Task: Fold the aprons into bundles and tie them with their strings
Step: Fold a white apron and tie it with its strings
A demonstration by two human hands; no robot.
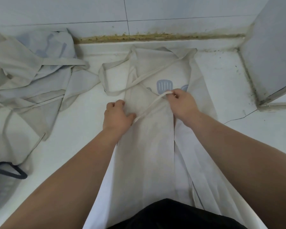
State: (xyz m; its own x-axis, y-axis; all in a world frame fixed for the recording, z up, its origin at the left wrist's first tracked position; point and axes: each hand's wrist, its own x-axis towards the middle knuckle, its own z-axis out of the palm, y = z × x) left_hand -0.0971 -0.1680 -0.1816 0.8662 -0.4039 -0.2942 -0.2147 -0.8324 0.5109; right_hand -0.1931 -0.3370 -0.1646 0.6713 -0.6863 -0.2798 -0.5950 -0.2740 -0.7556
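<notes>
Both reach forward: left hand point(117, 117) and right hand point(182, 104) pinch string point(151, 106) taut over apron point(147, 146).

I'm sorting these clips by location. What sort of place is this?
Probably a kitchen or scullery: a white counter against a tiled wall, grimy sealant along the joint, and an apron printed with a spatula being folded there.

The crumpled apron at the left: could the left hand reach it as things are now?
Probably yes. Only bare counter lies between the left hand and the crumpled apron, though the hand now rests on the folded apron.
</notes>
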